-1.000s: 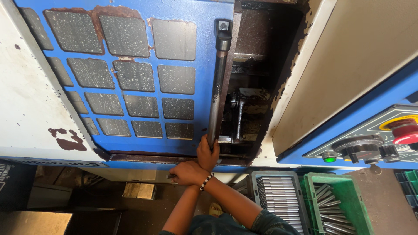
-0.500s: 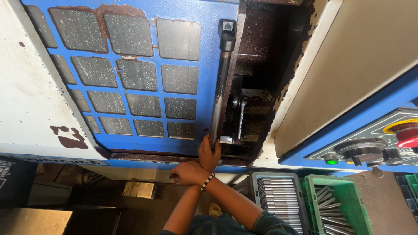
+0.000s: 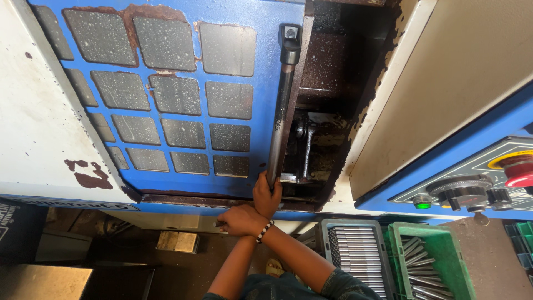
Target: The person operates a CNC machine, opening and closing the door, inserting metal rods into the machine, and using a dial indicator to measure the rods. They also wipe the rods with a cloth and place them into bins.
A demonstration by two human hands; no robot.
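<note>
A blue sliding machine door point(image 3: 183, 105) with several grimy window panes carries a long dark bar handle point(image 3: 282, 105) along its right edge. My left hand point(image 3: 267, 194) is closed around the lower end of that handle. My right hand point(image 3: 237, 220), with a bead bracelet at the wrist, crosses over my left forearm and rests flat on the pale ledge point(image 3: 166, 221) below the door. To the right of the handle the door stands partly open, showing a dark, rusty machine interior point(image 3: 325, 139) with metal fittings.
A control panel point(image 3: 477, 186) with a red mushroom button, a green button and dials sits at the right. Below it are a grey tray point(image 3: 355, 255) and a green crate point(image 3: 433, 261) holding several metal rods. A beige machine panel point(image 3: 455, 78) is at the upper right.
Both hands keep their places on the handle and the ledge. The view has shifted slightly; the door gap looks about the same.
</note>
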